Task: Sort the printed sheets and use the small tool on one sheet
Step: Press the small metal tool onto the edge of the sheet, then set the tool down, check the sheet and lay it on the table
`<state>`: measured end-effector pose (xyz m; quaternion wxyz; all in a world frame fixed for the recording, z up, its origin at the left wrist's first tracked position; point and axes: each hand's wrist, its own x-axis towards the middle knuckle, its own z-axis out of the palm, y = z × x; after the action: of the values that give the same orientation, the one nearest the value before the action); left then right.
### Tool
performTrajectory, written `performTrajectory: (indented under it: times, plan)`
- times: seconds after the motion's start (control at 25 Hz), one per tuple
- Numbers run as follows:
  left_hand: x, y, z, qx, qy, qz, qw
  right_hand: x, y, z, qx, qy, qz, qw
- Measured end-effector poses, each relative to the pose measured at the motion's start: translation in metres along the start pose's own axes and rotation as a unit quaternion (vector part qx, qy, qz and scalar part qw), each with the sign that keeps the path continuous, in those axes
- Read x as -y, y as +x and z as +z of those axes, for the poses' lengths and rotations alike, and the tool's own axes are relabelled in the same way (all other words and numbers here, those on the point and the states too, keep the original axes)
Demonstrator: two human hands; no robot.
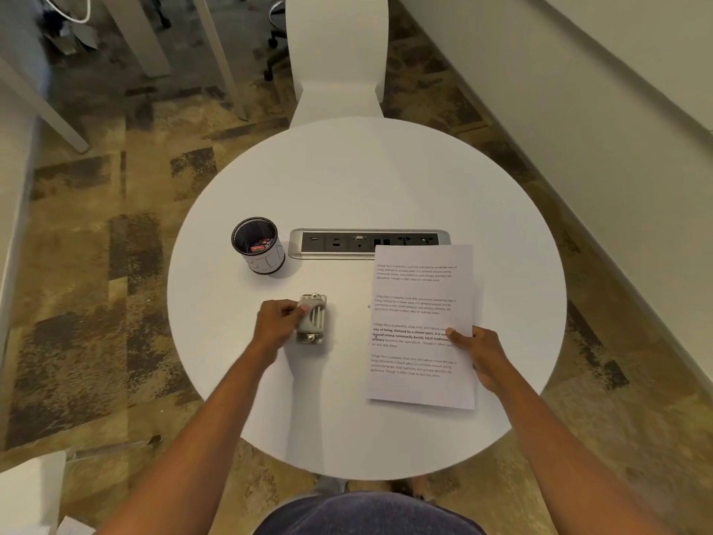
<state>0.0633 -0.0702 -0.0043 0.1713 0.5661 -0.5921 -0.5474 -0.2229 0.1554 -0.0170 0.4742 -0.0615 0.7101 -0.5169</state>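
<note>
A stack of printed sheets [418, 303] lies on the right side of the round white table [347, 179], with several blocks of text on the top page. My right hand [476, 351] grips the stack's right edge, thumb on top of the paper. A small grey metal tool [313, 320], like a hole punch, rests left of the sheets. My left hand [277, 322] is closed on the tool's left side, fingers touching it.
A black mesh cup [257, 245] with small items inside stands at the table's left. A silver power and port strip [335, 243] is set into the tabletop; the sheets overlap its right part. A white chair [335, 56] stands beyond the table.
</note>
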Motion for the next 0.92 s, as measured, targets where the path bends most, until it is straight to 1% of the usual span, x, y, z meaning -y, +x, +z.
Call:
performTrajectory:
  times: [0.16, 0.32, 0.48, 0.72, 0.92]
  plan:
    - [0.017, 0.014, -0.047, -0.023, 0.012, 0.002, 1.000, 0.002, -0.002, -0.002, 0.003, -0.004, -0.013, 1.000]
    - [0.030, 0.022, -0.071, -0.031, 0.005, -0.018, 0.999, 0.004, -0.002, 0.001, 0.004, -0.005, -0.018, 1.000]
    - [0.039, 0.024, -0.078, -0.030, -0.010, -0.028, 0.999, 0.007, -0.002, 0.003, 0.004, 0.003, -0.012, 1.000]
    - [0.052, 0.027, -0.080, -0.037, -0.001, -0.048, 0.998, 0.007, -0.003, 0.002, -0.007, 0.006, -0.008, 1.000]
    - [0.055, 0.029, -0.082, -0.040, -0.005, -0.060, 0.997, 0.012, -0.004, -0.002, 0.003, 0.025, -0.011, 1.000]
